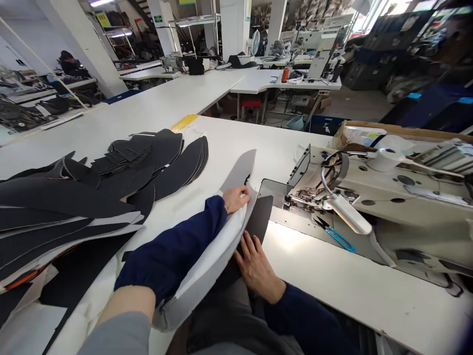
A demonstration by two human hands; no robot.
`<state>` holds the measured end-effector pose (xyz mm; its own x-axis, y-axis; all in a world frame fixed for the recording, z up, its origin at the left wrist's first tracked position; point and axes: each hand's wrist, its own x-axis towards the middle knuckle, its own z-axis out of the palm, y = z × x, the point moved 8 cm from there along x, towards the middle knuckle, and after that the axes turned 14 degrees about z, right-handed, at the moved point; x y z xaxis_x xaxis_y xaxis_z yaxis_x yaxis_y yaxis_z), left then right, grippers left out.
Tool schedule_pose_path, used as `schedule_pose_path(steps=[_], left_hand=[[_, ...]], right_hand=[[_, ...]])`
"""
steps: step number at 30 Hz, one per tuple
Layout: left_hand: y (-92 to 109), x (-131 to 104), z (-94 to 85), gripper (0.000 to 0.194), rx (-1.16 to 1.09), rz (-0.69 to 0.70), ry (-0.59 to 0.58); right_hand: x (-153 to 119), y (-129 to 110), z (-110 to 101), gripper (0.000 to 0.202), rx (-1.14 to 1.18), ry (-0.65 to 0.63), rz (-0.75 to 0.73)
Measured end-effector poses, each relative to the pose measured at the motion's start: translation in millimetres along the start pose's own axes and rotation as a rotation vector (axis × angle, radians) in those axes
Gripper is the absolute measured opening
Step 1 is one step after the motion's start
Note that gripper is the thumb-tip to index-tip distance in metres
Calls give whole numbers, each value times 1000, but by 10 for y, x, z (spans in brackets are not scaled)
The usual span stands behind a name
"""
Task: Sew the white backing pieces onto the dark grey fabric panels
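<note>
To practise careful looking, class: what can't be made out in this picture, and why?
In the head view:
Right hand: palm hidden by its own back.
Light grey piece: far side faces away.
Dark pieces: some cut off by the left edge.
Sewing machine: cut off by the right edge.
Distant person: actions too small to tell.

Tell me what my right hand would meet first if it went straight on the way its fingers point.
Your right hand would probably meet the pale panel first, its edge lying just ahead of the fingertips. Depth is unclear there, so they may already touch it or could slip beneath.
</note>
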<state>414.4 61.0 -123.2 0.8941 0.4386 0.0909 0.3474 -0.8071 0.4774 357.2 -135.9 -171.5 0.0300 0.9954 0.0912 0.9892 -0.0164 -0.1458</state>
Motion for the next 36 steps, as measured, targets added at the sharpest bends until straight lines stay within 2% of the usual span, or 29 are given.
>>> schedule_pose_path(steps=[3,5,7,9,12,14,17,22,26,31,36], left_hand=[[293,87,128,41,67,55,-42],[455,74,309,47,163,102,-112],[557,7,452,51,258,148,-134],[554,-90,522,53,305,129,-133],[445,-232,558,53,289,29,-191],[421,-288,551,53,288,10,-222],[475,-312,545,53,304,42,-230],[606,-303,627,56,304,150,-297],[605,-288,640,58,319,169,-328],[613,-250,657,58,330,197,-333],[606,-227,698,59,345,222,-371]], right_hand=[[-125,-99,132,27,89,59,-33],[-203,-86,142,24,140,176,-66],[-260,-34,145,26,165,273,-94],[-294,17,172,29,181,317,-93],[-363,49,190,32,175,410,-2],[-417,14,219,33,142,438,55],[-472,-74,251,33,106,423,60],[-461,-95,183,29,87,385,42],[-402,-118,174,26,79,362,-13],[-323,-109,251,25,57,272,-22],[-302,-88,204,22,48,249,-16]])
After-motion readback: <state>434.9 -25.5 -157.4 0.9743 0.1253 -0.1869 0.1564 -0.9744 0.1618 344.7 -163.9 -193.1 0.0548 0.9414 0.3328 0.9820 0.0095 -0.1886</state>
